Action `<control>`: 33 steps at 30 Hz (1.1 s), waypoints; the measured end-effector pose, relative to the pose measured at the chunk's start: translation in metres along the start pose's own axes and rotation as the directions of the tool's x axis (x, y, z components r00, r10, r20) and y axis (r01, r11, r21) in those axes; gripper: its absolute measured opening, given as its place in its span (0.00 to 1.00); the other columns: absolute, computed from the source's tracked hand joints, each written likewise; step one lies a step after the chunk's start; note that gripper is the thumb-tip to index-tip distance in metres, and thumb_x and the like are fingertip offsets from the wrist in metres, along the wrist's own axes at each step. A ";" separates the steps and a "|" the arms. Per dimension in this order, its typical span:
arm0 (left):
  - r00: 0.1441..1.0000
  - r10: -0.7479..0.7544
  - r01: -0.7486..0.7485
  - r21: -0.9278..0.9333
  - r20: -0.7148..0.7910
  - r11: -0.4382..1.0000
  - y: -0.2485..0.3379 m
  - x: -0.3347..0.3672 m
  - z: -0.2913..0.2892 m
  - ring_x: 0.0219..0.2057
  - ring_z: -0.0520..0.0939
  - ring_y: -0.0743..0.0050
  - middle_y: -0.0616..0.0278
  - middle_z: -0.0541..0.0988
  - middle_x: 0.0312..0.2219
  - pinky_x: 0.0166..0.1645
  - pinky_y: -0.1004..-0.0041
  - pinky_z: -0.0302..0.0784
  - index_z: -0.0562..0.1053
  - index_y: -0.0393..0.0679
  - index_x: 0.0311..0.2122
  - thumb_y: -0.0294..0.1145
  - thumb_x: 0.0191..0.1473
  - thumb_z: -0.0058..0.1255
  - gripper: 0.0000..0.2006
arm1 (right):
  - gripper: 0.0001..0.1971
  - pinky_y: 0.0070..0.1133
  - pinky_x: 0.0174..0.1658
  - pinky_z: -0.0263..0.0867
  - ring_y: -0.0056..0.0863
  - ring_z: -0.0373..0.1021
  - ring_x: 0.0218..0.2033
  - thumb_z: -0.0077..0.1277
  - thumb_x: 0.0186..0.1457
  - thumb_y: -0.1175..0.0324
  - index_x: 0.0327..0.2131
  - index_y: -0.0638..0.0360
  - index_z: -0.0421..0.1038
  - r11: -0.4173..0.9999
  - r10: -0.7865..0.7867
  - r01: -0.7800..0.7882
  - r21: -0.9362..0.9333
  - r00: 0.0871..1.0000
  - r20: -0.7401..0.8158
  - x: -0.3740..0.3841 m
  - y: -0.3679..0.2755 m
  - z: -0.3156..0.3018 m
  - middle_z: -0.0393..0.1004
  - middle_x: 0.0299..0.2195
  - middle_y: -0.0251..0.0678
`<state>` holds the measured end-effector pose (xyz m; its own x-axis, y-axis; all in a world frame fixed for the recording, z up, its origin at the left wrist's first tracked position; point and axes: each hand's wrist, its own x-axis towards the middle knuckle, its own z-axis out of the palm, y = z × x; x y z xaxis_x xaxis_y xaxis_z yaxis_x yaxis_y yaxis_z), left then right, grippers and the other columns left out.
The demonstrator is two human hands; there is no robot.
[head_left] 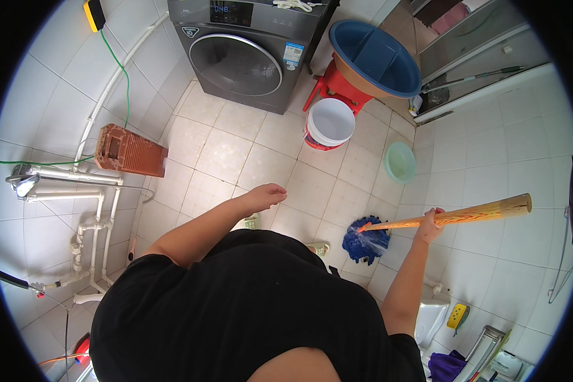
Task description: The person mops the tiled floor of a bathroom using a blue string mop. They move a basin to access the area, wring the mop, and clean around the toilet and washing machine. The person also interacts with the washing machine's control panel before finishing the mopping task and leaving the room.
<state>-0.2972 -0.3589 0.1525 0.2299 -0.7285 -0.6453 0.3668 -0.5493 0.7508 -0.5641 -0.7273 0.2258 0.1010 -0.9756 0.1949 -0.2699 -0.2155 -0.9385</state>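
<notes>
My right hand (431,226) is wrapped round the wooden handle of a mop (474,212), which slants up toward the right. At its lower end the blue mop head (365,239) rests on the tiled floor to the right of my feet, with whitish strands or water across it. In front of my body my left hand (267,197) hangs over the floor with loosely curled fingers. Nothing shows in it, though its palm side is hidden.
A grey washing machine (235,63) stands ahead. Right of it are a blue basin (379,57) on a red stool (340,89), a white bucket (331,122) and a pale green basin (400,162). A brown ridged box (132,151) and white pipes (95,245) line the left wall.
</notes>
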 end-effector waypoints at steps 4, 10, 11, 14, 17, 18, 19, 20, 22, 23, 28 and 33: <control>1.000 0.017 -0.017 -0.008 -0.009 1.000 -0.001 -0.003 0.000 0.37 0.68 0.76 0.64 0.70 0.37 0.40 0.72 0.64 0.64 0.43 0.44 0.43 0.47 0.44 0.20 | 0.07 0.18 0.32 0.59 0.21 0.61 0.27 0.45 0.45 0.74 0.30 0.62 0.61 1.000 -0.013 0.012 -0.023 1.000 -0.010 -0.001 0.000 0.001 0.63 0.26 0.32; 1.000 -0.002 0.002 -0.001 -0.007 1.000 -0.001 -0.003 0.002 0.38 0.67 0.79 0.69 0.69 0.36 0.40 0.74 0.64 0.64 0.45 0.45 0.41 0.49 0.44 0.19 | 0.07 0.17 0.32 0.59 0.20 0.61 0.27 0.45 0.46 0.75 0.31 0.62 0.61 1.000 -0.024 0.024 0.000 0.999 0.021 -0.009 -0.005 0.006 0.63 0.26 0.32; 1.000 -0.001 0.001 0.005 -0.008 1.000 0.000 -0.004 0.003 0.38 0.67 0.79 0.69 0.69 0.36 0.40 0.74 0.64 0.64 0.45 0.45 0.41 0.49 0.44 0.19 | 0.07 0.17 0.32 0.59 0.20 0.61 0.27 0.45 0.46 0.75 0.31 0.63 0.61 1.000 -0.020 0.020 0.013 0.999 0.030 -0.008 -0.003 0.006 0.63 0.26 0.32; 1.000 0.001 -0.001 0.021 -0.010 1.000 0.000 -0.005 0.003 0.38 0.68 0.79 0.68 0.70 0.37 0.40 0.74 0.64 0.64 0.45 0.45 0.41 0.49 0.44 0.19 | 0.08 0.17 0.33 0.59 0.20 0.61 0.28 0.45 0.46 0.75 0.32 0.63 0.61 1.000 -0.021 0.020 0.024 0.999 0.046 -0.008 0.005 0.006 0.63 0.27 0.33; 1.000 0.005 -0.004 0.029 -0.010 1.000 0.000 -0.008 0.003 0.38 0.68 0.78 0.68 0.70 0.37 0.40 0.74 0.64 0.64 0.45 0.45 0.41 0.49 0.44 0.19 | 0.08 0.17 0.34 0.59 0.20 0.61 0.28 0.46 0.46 0.75 0.32 0.64 0.61 0.999 -0.032 0.032 -0.002 0.998 0.056 -0.010 0.007 0.009 0.63 0.28 0.33; 1.000 0.007 -0.007 0.028 -0.010 1.000 -0.001 -0.008 0.003 0.39 0.68 0.78 0.68 0.70 0.37 0.40 0.74 0.64 0.64 0.45 0.45 0.41 0.49 0.44 0.19 | 0.08 0.17 0.34 0.59 0.21 0.61 0.29 0.46 0.46 0.75 0.32 0.64 0.61 1.000 -0.028 0.027 0.005 0.997 0.069 -0.011 0.007 0.009 0.63 0.28 0.33; 1.000 0.009 -0.008 0.028 -0.010 1.000 -0.002 -0.009 0.002 0.39 0.68 0.78 0.67 0.70 0.37 0.40 0.74 0.64 0.64 0.45 0.45 0.41 0.49 0.44 0.19 | 0.08 0.17 0.35 0.59 0.21 0.61 0.29 0.46 0.46 0.75 0.32 0.64 0.61 1.000 -0.023 0.022 0.011 0.996 0.083 -0.012 0.007 0.010 0.63 0.28 0.34; 1.000 0.007 -0.006 0.025 -0.011 1.000 -0.003 -0.009 0.002 0.39 0.68 0.78 0.68 0.70 0.37 0.40 0.74 0.64 0.64 0.45 0.45 0.41 0.49 0.44 0.19 | 0.09 0.17 0.35 0.59 0.21 0.61 0.30 0.46 0.46 0.75 0.32 0.64 0.61 1.000 -0.021 0.021 -0.002 0.996 0.086 -0.013 0.007 0.011 0.63 0.29 0.34; 1.000 0.003 -0.003 0.020 -0.013 1.000 -0.004 -0.010 0.002 0.39 0.68 0.78 0.68 0.70 0.37 0.40 0.74 0.64 0.64 0.44 0.45 0.41 0.49 0.44 0.19 | 0.09 0.17 0.35 0.59 0.21 0.61 0.30 0.45 0.46 0.75 0.33 0.64 0.61 0.999 -0.016 0.019 -0.030 0.996 0.091 -0.014 0.006 0.012 0.63 0.29 0.34; 1.000 0.000 0.000 0.018 -0.012 1.000 -0.005 -0.009 0.002 0.39 0.68 0.78 0.68 0.70 0.37 0.40 0.74 0.64 0.64 0.44 0.45 0.41 0.49 0.44 0.19 | 0.09 0.17 0.34 0.59 0.20 0.61 0.29 0.45 0.46 0.75 0.33 0.63 0.61 0.999 -0.032 0.034 -0.019 0.996 0.087 -0.015 0.008 0.013 0.62 0.28 0.33; 1.000 -0.002 0.002 0.017 -0.012 1.000 -0.004 -0.011 0.002 0.39 0.68 0.78 0.68 0.70 0.37 0.40 0.74 0.64 0.64 0.44 0.45 0.41 0.49 0.44 0.19 | 0.09 0.15 0.31 0.59 0.19 0.60 0.26 0.45 0.45 0.77 0.33 0.62 0.60 0.998 -0.052 0.050 0.024 0.996 0.076 -0.018 0.011 0.016 0.62 0.26 0.32; 1.000 -0.008 0.008 0.013 -0.019 1.000 -0.007 -0.010 0.002 0.38 0.68 0.78 0.68 0.70 0.37 0.40 0.74 0.64 0.64 0.45 0.45 0.41 0.49 0.44 0.19 | 0.09 0.16 0.34 0.59 0.20 0.61 0.29 0.45 0.45 0.76 0.33 0.63 0.61 0.999 -0.051 0.051 0.008 0.993 0.102 -0.014 0.020 0.014 0.62 0.28 0.33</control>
<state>-0.3043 -0.3482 0.1538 0.2438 -0.7163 -0.6538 0.3571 -0.5605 0.7472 -0.5580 -0.7172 0.2003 0.2120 -0.9539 0.2126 -0.2571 -0.2644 -0.9295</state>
